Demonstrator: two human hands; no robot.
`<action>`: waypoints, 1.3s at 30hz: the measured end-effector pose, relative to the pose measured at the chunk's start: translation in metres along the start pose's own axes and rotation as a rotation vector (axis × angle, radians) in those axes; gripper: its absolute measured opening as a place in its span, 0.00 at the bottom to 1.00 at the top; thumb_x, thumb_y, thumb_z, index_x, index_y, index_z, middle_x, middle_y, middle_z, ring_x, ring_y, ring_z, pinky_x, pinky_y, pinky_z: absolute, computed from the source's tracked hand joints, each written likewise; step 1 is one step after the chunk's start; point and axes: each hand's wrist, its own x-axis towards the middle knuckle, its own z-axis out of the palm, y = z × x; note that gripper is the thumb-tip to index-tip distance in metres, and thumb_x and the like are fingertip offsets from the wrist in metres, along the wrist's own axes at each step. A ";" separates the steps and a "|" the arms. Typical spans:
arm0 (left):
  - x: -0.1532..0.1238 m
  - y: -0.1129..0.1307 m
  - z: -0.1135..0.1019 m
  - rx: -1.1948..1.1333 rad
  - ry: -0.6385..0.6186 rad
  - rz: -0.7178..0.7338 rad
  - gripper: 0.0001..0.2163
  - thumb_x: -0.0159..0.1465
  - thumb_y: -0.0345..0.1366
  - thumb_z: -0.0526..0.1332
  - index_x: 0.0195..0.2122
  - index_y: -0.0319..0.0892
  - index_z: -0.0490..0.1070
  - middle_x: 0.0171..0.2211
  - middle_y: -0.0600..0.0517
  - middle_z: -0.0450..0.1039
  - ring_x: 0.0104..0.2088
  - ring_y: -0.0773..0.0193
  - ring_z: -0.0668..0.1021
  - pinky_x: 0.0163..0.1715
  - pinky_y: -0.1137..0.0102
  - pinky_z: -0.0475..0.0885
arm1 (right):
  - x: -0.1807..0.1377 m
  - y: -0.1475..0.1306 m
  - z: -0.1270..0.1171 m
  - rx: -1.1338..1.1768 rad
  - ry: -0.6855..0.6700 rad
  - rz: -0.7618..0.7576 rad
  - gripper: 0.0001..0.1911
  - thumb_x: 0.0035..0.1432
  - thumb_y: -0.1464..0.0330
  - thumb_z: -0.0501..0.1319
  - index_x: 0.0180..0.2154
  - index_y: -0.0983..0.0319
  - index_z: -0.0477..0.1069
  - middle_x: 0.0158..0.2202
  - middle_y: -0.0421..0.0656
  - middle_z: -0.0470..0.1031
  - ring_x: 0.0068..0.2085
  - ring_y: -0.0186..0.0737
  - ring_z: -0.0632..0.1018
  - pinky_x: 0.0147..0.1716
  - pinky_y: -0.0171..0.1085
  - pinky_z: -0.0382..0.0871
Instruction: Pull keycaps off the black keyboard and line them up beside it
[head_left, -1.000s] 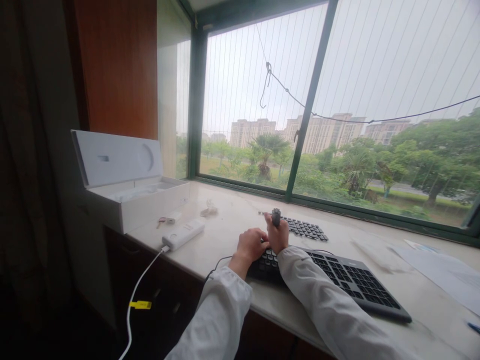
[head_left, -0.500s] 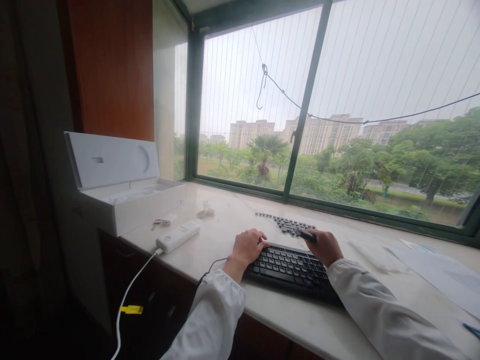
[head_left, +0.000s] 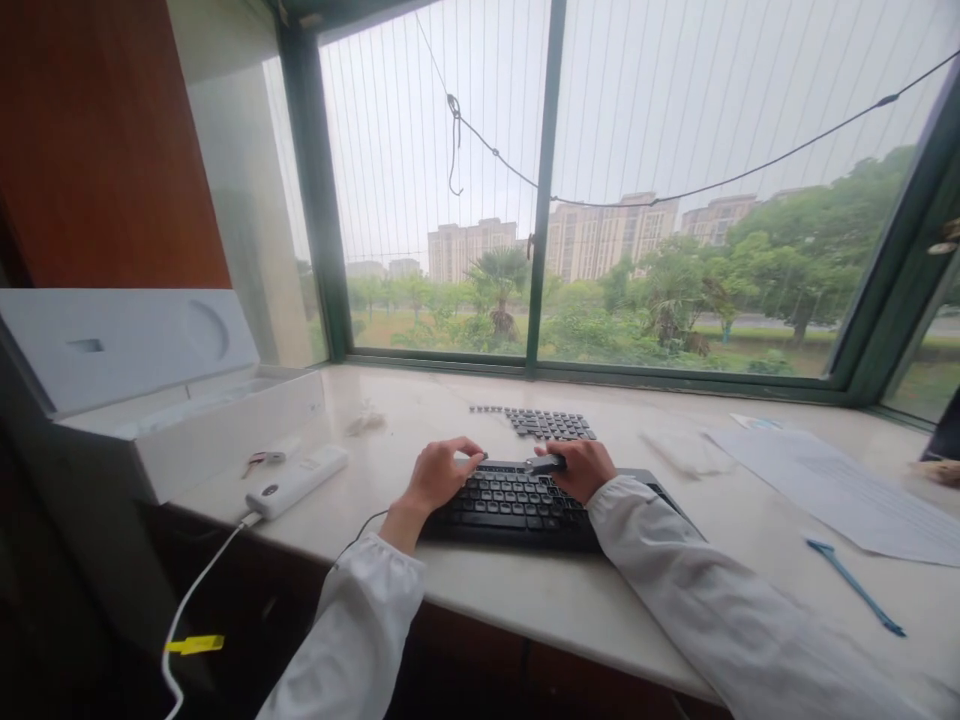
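A black keyboard [head_left: 499, 521] lies near the front edge of the white countertop, many of its key positions looking bare or blurred. Over its upper left corner my left hand [head_left: 442, 474] pinches a small dark piece that looks like a keycap [head_left: 484, 457]. My right hand [head_left: 585, 467] is closed around a short dark tool [head_left: 546, 464], whose tip points left above the top rows of the keyboard; its exact kind is unclear. Behind the keyboard, loose dark keycaps [head_left: 551, 424] are laid out in rows.
At left stands an open white box [head_left: 225, 425], with a white power strip [head_left: 300, 482] and a small metal-and-white item [head_left: 266, 460] before it. Crumpled clear plastic [head_left: 367, 420] lies behind. Right are paper sheets [head_left: 847, 490] and a blue stick-like tool [head_left: 855, 587]. A window spans the back.
The view has turned to the right. My left hand has lifted slightly from the keyboard's corner into a pinch. My right hand has brought the tool from the laid-out keycaps back over the keyboard.
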 end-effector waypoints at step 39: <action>0.014 0.060 0.049 -0.670 -0.092 -0.253 0.21 0.53 0.46 0.63 0.42 0.36 0.72 0.39 0.45 0.72 0.20 0.77 0.65 0.17 0.79 0.61 | -0.001 -0.005 0.004 0.527 0.096 0.079 0.09 0.48 0.70 0.60 0.35 0.56 0.74 0.25 0.38 0.76 0.29 0.37 0.76 0.30 0.32 0.60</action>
